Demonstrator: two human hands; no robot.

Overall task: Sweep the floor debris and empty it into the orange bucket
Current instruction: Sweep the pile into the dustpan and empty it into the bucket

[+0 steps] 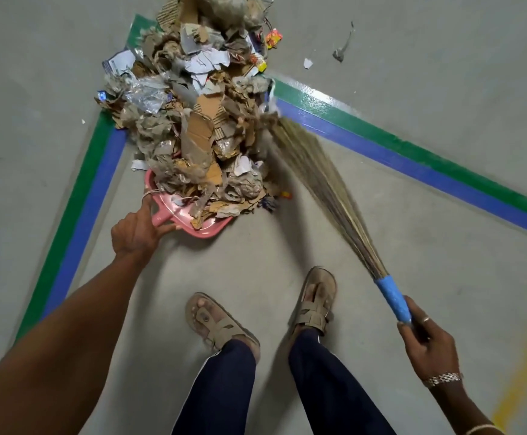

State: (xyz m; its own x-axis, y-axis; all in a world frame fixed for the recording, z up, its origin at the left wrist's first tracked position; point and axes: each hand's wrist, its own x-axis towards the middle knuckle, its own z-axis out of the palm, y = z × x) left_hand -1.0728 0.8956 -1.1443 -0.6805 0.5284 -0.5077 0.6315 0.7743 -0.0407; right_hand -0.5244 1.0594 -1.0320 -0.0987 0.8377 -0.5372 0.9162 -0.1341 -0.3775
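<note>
The job looks about midway. Most of the debris (199, 120), made up of torn cardboard, paper, plastic film and dusty fluff, is gathered into one big heap in the upper middle of the frame, over the corner of the green and blue floor stripes (412, 164). Its near edge already spills onto the pink dustpan (207, 234), but most of the heap lies beyond the pan. A few loose scraps (308, 63) lie apart in the upper right, not yet swept in. The orange bucket is nowhere in view, so by my reckoning no emptying is under way yet. The left hand (139, 230), left of centre, grips the dustpan's handle. Its fingers (164, 229) are curled around the handle and one finger is stretched up along the pan's left rim, with the nearest rubbish just beyond it. The right hand (428, 346), at lower right, is clamped around the blue-wrapped handle of the broom (325, 180). The blurred bristles reach up and left to touch the right side of the heap, well away from that hand.
</note>
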